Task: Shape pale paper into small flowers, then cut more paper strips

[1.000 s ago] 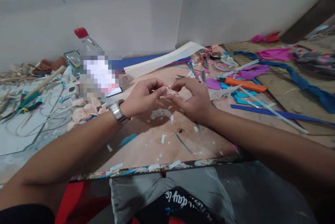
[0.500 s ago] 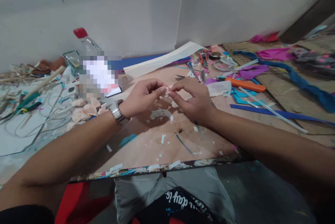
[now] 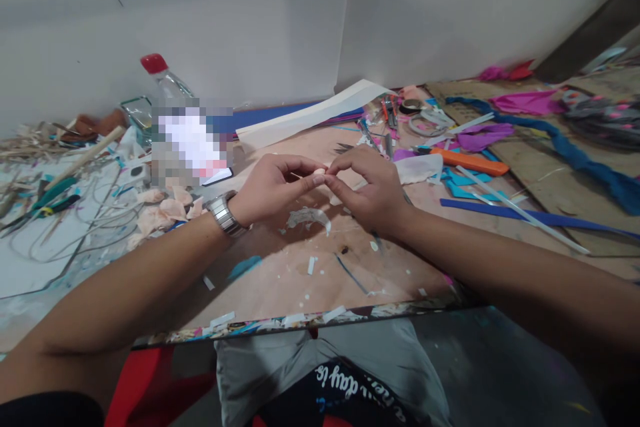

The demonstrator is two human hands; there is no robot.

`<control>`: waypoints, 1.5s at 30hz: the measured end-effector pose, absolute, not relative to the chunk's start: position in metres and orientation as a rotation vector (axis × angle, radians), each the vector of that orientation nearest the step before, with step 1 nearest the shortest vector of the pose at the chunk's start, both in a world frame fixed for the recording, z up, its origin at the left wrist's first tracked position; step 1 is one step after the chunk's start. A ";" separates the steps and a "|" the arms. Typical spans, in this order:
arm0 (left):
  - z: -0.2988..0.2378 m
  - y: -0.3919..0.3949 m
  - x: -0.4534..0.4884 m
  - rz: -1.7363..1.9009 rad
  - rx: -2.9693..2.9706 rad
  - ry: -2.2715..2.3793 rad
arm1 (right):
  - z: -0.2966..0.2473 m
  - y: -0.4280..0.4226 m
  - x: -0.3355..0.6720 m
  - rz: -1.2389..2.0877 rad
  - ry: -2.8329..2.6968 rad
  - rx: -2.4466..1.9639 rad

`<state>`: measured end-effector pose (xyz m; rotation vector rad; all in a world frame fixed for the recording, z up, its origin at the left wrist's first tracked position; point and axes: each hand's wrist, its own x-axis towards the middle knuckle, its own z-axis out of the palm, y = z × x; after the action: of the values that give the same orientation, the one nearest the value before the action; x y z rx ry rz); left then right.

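Over the middle of the table, my left hand (image 3: 280, 188) and my right hand (image 3: 371, 191) meet fingertip to fingertip. Between their thumbs and forefingers is a small pale peach piece (image 3: 319, 172), mostly covered by the fingers; it resembles crumpled crepe paper. Both hands are closed in a pinch on it. A metal watch (image 3: 223, 215) circles my left wrist. Left of that wrist lie several peach crumpled petal-like pieces (image 3: 173, 208). Beneath the hands a whitish dried smear (image 3: 309, 217) marks the tabletop.
A phone (image 3: 218, 176), partly blurred out, leans against a clear bottle with a red cap (image 3: 154, 63). Green-handled pliers (image 3: 55, 194) and cords lie left. An orange cutter (image 3: 470, 162), blue strips (image 3: 500, 212) and scissors tips (image 3: 344, 148) lie right. A cream paper strip (image 3: 315, 114) lies behind.
My fingertips have shifted slightly around the small peach piece, with the left thumb and forefinger a little straighter. Everything else on the table stays put.
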<state>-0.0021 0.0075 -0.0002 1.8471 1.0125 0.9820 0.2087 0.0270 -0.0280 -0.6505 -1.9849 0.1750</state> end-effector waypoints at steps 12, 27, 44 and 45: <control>0.000 0.008 -0.002 0.967 1.905 1.082 | -0.027 0.027 0.210 0.164 -2.005 -0.657; 0.000 0.009 -0.002 0.953 2.038 0.959 | -0.030 0.028 0.210 0.210 -1.991 -0.697; 0.002 0.013 -0.006 0.897 1.926 0.982 | -0.031 0.031 0.211 0.196 -2.007 -0.594; 0.002 0.013 -0.006 0.899 1.916 0.983 | -0.031 0.031 0.211 0.190 -2.013 -0.584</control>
<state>-0.0064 0.0133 0.0020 1.9159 0.9832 0.8988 0.2112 0.0306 -0.0311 -0.5838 -2.0126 0.1900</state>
